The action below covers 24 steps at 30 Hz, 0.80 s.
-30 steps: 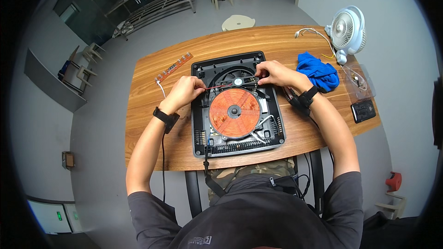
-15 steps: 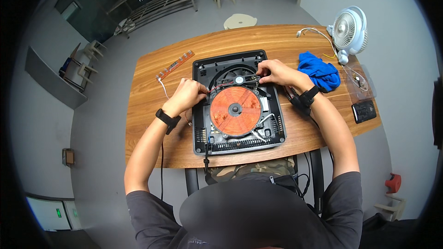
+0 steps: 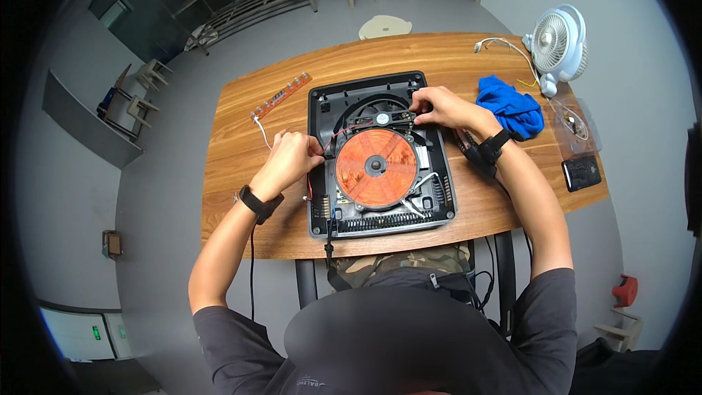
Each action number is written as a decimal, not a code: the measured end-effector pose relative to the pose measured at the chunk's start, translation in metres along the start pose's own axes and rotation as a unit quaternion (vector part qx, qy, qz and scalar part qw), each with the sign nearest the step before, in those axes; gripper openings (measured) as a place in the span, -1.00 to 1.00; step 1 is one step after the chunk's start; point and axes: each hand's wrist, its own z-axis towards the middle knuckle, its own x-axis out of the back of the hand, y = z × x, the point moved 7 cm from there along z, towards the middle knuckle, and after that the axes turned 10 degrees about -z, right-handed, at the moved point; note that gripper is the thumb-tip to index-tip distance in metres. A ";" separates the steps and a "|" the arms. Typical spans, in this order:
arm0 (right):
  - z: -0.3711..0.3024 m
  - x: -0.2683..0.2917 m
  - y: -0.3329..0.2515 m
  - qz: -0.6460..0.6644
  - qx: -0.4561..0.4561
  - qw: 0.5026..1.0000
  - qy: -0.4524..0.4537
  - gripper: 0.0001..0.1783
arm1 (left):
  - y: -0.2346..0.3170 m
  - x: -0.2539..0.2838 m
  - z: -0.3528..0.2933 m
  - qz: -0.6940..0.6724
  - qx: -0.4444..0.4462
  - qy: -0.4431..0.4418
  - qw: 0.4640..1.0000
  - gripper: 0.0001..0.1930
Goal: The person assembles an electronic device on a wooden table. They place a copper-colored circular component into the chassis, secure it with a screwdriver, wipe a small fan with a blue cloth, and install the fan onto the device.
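Observation:
An opened induction cooker base (image 3: 314, 219) lies on the table in front of me, its black shell facing up. A round copper coil (image 3: 358, 175) fills its middle. Behind the coil sits a black cooling fan (image 3: 374, 121) with a pale round hub. From the fan a thin red wire (image 3: 344, 131) runs left to my left hand (image 3: 291, 155), whose fingers are closed on it at the shell's left edge. A loose end with a small white plug (image 3: 306, 198) hangs below that hand. My right hand (image 3: 439, 106) pinches the right end of the fan's frame.
A narrow orange circuit board (image 3: 281, 96) with a white cable lies at the back left. On the right are a blue cloth (image 3: 512, 108), a white desk fan (image 3: 557, 44), a clear plastic box (image 3: 578, 132) and a black device (image 3: 581, 173). A dark tool (image 3: 475, 157) rests beside the base.
My left hand has shifted slightly left and down, drawing the red wire along; its plug end now shows below the hand. My right hand stays at the fan's frame.

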 end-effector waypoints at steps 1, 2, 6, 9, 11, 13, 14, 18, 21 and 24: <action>0.001 -0.001 0.001 0.003 0.001 1.000 0.002 -0.66 | 0.000 -0.001 -0.002 0.005 0.004 0.005 1.000 -0.86; 0.001 -0.001 0.001 0.005 0.001 1.000 0.003 -0.66 | -0.002 -0.004 -0.004 0.010 0.007 0.010 1.000 -0.85; 0.000 -0.002 0.001 0.001 0.002 1.000 0.007 -0.66 | -0.010 -0.011 -0.005 0.015 0.030 0.021 0.999 -0.84; 0.001 -0.001 -0.002 0.006 0.005 1.000 0.007 -0.66 | -0.011 -0.012 -0.005 0.028 0.055 0.019 0.998 -0.84; 0.001 -0.001 -0.002 0.008 0.003 1.000 0.007 -0.66 | -0.010 -0.016 -0.004 0.033 0.061 0.023 0.997 -0.85; 0.001 -0.001 0.000 0.007 0.003 1.000 0.006 -0.66 | -0.007 -0.020 -0.004 0.046 0.059 0.029 0.997 -0.86; 0.001 -0.002 0.001 0.006 0.002 1.000 0.005 -0.66 | -0.005 -0.022 -0.004 0.056 0.053 0.032 0.997 -0.86; 0.000 -0.001 0.001 0.010 0.001 1.000 0.009 -0.66 | -0.006 -0.028 -0.002 0.076 0.050 0.030 0.995 -0.88; 0.001 -0.001 0.001 0.006 0.005 1.000 0.010 -0.67 | -0.004 -0.028 -0.004 0.089 0.045 0.029 0.995 -0.88; 0.000 -0.002 0.002 0.011 -0.002 1.000 0.005 -0.67 | -0.005 -0.030 -0.001 0.079 0.052 0.019 0.995 -0.88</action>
